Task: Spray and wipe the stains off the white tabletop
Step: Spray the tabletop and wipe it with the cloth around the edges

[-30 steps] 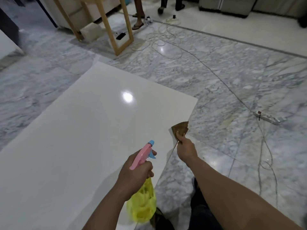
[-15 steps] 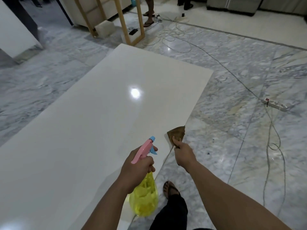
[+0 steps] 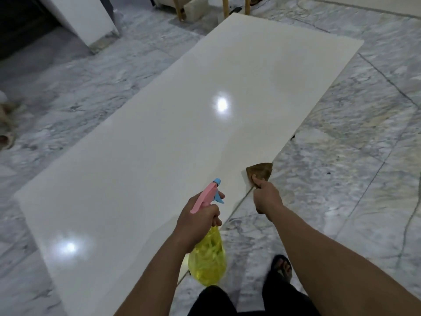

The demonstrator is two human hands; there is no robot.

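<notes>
Leftmost, at the frame's left edge, a pale sandal [image 3: 6, 140] on the grey marble floor [image 3: 68, 92], partly cut off. Upper left: a slanted white panel [image 3: 84, 17] leaning over the floor, dark space behind it.

Centre: the white tabletop [image 3: 182, 124], a long glossy slab running diagonally from lower left to upper right. Two bright light reflections on it, one near the middle, one toward the lower left corner. Stains too faint to make out from this view. Top centre, just past the slab's far end: wooden legs [image 3: 225, 6] and a pale block [image 3: 193, 11] on the floor.

Lower centre: left hand [image 3: 200, 222] clenched round the neck of a spray bottle [image 3: 208, 258], finger on the blue trigger. Pink head and blue nozzle point up and away over the slab; the yellow translucent body hangs below the fist, over the slab's near right edge.

Right of that: right hand [image 3: 266, 199] grasping a brown folded cloth [image 3: 260, 171], thumb on top. Cloth sits at the slab's right edge, its left part over the white surface, its right corner past the edge over the floor. Whether it touches the surface, cannot tell.

Bottom centre-right: dark trouser legs and a foot [image 3: 282, 266] in a dark sandal on the marble. Right side: floor only, veined, with thin dark joints and some yellowish patches.
</notes>
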